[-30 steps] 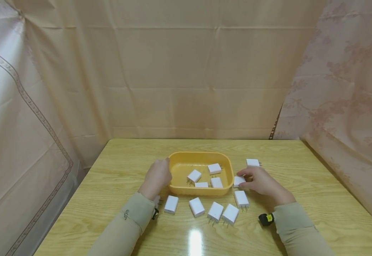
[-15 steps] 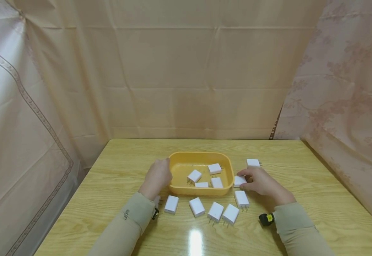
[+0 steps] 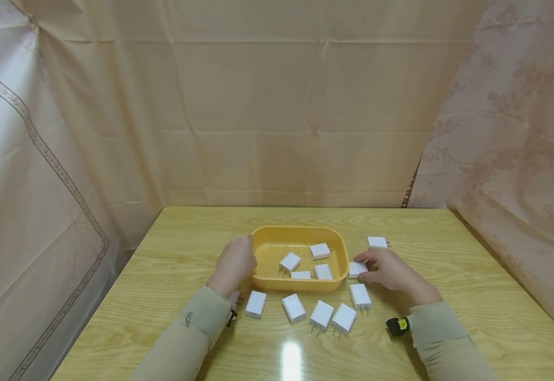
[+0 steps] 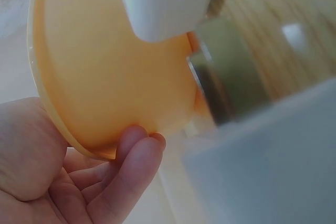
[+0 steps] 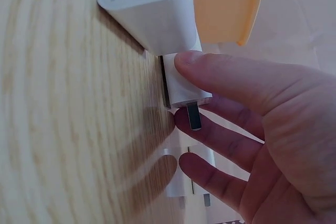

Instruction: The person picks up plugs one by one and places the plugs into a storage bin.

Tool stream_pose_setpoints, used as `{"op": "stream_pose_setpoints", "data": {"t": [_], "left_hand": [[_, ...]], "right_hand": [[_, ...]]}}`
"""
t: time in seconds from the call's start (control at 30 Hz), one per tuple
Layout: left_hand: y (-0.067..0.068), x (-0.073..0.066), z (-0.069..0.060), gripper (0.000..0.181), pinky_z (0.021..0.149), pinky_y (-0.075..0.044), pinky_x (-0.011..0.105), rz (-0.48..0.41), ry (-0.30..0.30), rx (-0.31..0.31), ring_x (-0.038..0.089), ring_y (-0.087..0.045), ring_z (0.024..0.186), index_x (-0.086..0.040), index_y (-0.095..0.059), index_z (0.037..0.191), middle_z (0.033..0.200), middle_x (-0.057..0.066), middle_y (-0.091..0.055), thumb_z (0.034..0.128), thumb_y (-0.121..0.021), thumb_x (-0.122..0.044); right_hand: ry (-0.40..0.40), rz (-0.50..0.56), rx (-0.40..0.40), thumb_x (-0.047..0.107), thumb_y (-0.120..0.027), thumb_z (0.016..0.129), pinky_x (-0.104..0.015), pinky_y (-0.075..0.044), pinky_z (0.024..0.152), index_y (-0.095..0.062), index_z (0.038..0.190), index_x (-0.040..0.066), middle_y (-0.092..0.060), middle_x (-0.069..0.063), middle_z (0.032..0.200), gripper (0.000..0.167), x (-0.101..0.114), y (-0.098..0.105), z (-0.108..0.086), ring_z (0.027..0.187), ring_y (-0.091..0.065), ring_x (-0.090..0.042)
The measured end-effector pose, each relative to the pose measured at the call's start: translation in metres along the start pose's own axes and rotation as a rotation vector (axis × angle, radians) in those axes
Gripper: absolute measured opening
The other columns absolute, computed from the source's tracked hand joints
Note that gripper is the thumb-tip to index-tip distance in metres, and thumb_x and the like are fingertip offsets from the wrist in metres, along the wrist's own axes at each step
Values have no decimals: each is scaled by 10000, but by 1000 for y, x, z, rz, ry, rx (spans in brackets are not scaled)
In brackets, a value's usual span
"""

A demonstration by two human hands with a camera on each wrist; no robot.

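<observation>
A yellow plastic basin [image 3: 300,286] stands mid-table with several white charger plugs inside, one of them a tilted charger [image 3: 289,262]. My left hand [image 3: 235,262] grips its left rim; in the left wrist view the fingers [image 4: 128,174] curl round the basin wall [image 4: 105,66]. Just outside the basin's right end, my right hand [image 3: 387,269] pinches a white charger plug [image 3: 356,270] lying on the table. Up close in the right wrist view, the thumb [image 5: 226,74] presses this charger [image 5: 184,85], whose metal prong points toward the palm; other fingertips sit behind it.
More chargers lie loose along the basin's front, including a charger [image 3: 255,304] at left and a charger [image 3: 343,318] at right. Another charger [image 3: 360,296] lies close below my right hand, and one more charger [image 3: 377,242] lies beyond it. Curtains hang behind the wooden table [image 3: 186,227].
</observation>
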State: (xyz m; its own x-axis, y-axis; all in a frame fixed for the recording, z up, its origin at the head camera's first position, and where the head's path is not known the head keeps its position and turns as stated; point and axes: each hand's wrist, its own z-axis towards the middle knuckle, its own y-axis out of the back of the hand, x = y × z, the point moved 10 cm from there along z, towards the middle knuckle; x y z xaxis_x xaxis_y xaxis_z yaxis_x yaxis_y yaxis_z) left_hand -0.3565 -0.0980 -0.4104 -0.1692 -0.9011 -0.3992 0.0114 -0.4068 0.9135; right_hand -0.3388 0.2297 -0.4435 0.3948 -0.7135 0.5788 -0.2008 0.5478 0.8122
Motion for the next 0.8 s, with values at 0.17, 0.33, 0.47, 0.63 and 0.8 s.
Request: {"op": "stream_pose_setpoints", "data": {"t": [0.17,0.33,0.47,0.63,0.8], "left_hand": [[0,-1,0,443,503,-477,278,7,-10,-3,223,-591,689,98,-575,1334,1056,238,-684,891,-569,85],[0,-1,0,432,529,-489,284,11,-8,-6,225,-594,706,95,-581,1319,1037,229,-682,887,-577,87],[1,-2,-1,412,531,-490,288,7,-8,-9,223,-590,706,95,-594,1299,1019,216,-682,887,-576,93],[2,-3,-1,385,556,-493,299,23,-21,-18,216,-581,713,89,-615,1270,976,189,-681,887,-577,90],[1,-2,0,416,563,-497,304,20,-14,-12,218,-580,721,94,-600,1303,1013,197,-682,888,-580,88]], "right_hand": [[-36,26,3,157,-799,885,-435,-542,863,-713,1218,56,-678,-41,1118,359,-4,2,-2,1002,-628,-223],[-88,16,-7,163,-790,893,-472,-536,895,-701,1247,74,-688,-56,1136,376,-7,8,-3,1020,-629,-243],[-71,-26,-26,166,-797,889,-477,-534,871,-711,1223,68,-698,-50,1085,359,-4,14,-3,1001,-630,-247],[-73,-50,-37,160,-799,888,-468,-536,846,-710,1221,55,-700,-61,1073,360,-4,21,-2,989,-627,-249],[-59,-61,-52,155,-791,895,-453,-542,820,-706,1223,42,-699,-78,1084,356,-1,29,-3,985,-628,-252]]}}
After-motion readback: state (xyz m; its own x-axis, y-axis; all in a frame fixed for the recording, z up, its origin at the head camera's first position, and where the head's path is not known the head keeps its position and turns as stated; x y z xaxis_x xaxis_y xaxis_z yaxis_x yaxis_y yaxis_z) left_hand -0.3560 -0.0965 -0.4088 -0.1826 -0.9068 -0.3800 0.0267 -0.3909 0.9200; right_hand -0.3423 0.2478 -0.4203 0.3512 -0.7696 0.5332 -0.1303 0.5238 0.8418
